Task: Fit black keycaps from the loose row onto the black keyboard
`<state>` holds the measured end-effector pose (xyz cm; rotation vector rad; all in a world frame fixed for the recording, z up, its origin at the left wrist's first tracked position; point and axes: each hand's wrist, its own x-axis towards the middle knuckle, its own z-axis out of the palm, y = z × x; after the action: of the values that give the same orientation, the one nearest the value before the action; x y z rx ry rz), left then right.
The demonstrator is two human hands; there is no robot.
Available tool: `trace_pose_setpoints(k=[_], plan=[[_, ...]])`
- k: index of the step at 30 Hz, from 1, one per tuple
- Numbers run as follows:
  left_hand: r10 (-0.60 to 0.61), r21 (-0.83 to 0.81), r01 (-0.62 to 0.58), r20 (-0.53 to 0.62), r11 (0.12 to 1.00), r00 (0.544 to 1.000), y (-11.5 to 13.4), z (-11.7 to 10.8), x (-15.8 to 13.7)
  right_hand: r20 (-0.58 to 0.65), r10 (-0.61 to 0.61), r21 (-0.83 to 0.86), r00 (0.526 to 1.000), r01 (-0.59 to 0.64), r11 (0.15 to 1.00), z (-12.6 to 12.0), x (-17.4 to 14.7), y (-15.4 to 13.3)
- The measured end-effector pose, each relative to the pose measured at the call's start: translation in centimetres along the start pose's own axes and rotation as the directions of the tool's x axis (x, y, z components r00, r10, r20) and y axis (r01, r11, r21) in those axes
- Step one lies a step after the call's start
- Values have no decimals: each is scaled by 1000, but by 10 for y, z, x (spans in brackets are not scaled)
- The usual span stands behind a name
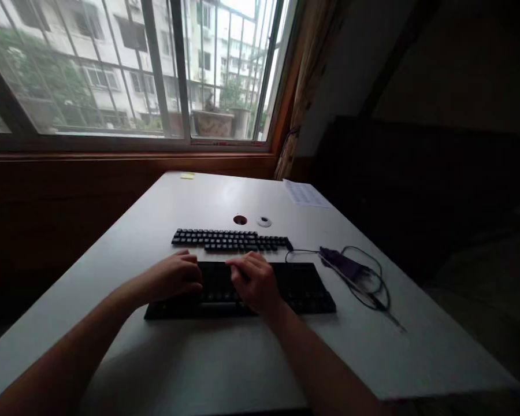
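Observation:
A black keyboard (pixel 303 289) lies across the desk in front of me, its near rows showing small pale spots where keycaps seem to be off. My left hand (pixel 179 276) grips its left part, fingers bent over the far edge and thumb above the keys' area. Over the middle of the keyboard, my right hand (pixel 253 280) is closed in a pinch; something small and dark may be between thumb and forefinger, but I cannot make it out. Just behind the keyboard, loose black keycaps (pixel 229 238) stand in rows laid out like a keyboard.
Right of the keyboard lie a dark purple cloth or pouch (pixel 344 263) and a looped black cable (pixel 387 289) on the white desk (pixel 125 358). Farther back are a cable hole (pixel 240 220), a white ring (pixel 264 222), a printed sheet (pixel 305 193) and a yellow note (pixel 188 175).

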<state>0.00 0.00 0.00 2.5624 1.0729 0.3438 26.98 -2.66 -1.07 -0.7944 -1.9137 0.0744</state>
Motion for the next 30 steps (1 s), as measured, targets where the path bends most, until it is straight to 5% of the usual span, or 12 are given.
trace_pose_setpoints(k=[15,21,25,30], plan=[[9,-87,-11,-23,996,1000,-6,9,1,51,13,-6,999,-13,1000,0,-1,-1],[-34,-143,18,-114,990,993,-13,-8,-5,133,14,30,991,-18,999,5,-4,2],[-168,-170,152,-80,974,983,-27,-22,-16,236,-49,83,971,30,996,7,-6,0],[-362,-174,361,28,916,932,-57,-30,-34,484,-117,47,867,107,993,6,-10,-4]])
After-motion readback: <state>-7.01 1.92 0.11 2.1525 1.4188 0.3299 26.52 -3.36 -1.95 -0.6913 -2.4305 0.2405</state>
